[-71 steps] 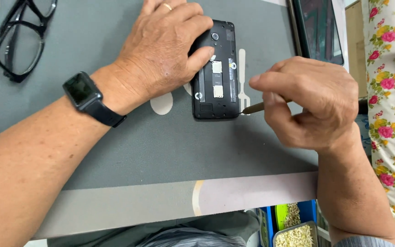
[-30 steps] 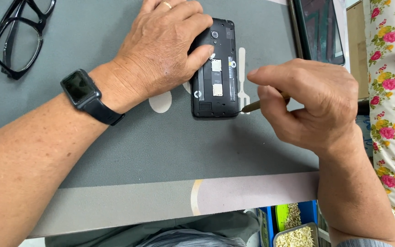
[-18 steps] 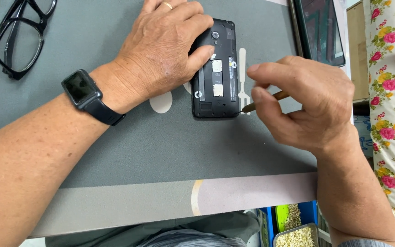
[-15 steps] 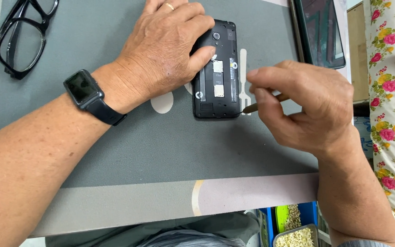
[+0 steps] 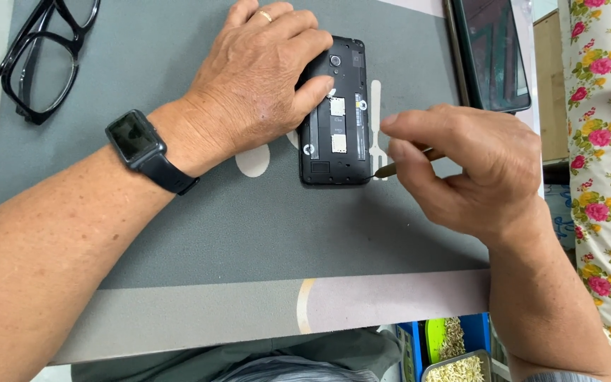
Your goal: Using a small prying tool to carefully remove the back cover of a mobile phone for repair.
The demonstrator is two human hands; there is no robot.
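A black phone (image 5: 336, 120) lies back up on a grey mat (image 5: 199, 233), its rear cover off so that card slots and metal contacts show. My left hand (image 5: 259, 78) rests flat on the phone's left side and pins it down; a ring is on one finger and a black smartwatch (image 5: 136, 140) on the wrist. My right hand (image 5: 468, 170) pinches a thin screwdriver (image 5: 399, 165) whose tip touches the phone's lower right corner.
Black-framed glasses (image 5: 37, 53) lie at the mat's top left. A second dark device with a glossy screen (image 5: 491, 49) sits at top right. Floral fabric (image 5: 602, 141) runs along the right edge. Below the table edge are containers of small pale bits (image 5: 454, 364).
The screwdriver's tip has stayed at the phone's lower right corner, with my right hand shifting and tilting it slightly. My left hand has held still on the phone.
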